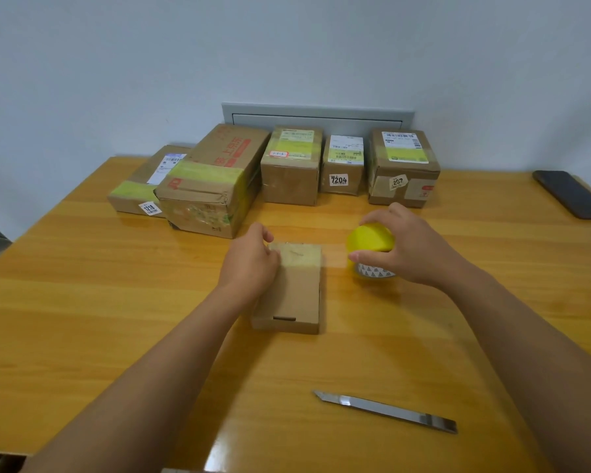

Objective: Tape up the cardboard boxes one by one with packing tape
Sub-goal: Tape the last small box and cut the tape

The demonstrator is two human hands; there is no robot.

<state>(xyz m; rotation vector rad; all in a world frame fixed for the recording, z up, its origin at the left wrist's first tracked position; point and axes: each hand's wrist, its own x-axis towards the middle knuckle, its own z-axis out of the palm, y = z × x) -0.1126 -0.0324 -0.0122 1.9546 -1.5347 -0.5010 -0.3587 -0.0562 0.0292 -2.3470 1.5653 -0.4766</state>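
Small flat cardboard box [292,288], centre of frame, on yellow wooden table [82,302]; pale tape strip across its far end. Left hand [249,264] resting on box's left edge, fingers curled over far corner. Right hand [406,245], right of box, fingers wrapped round yellow tape roll [369,247]. Five taped boxes [290,165] in row, upper centre. Utility knife [386,411], lower right. Dark phone [574,194], far right.
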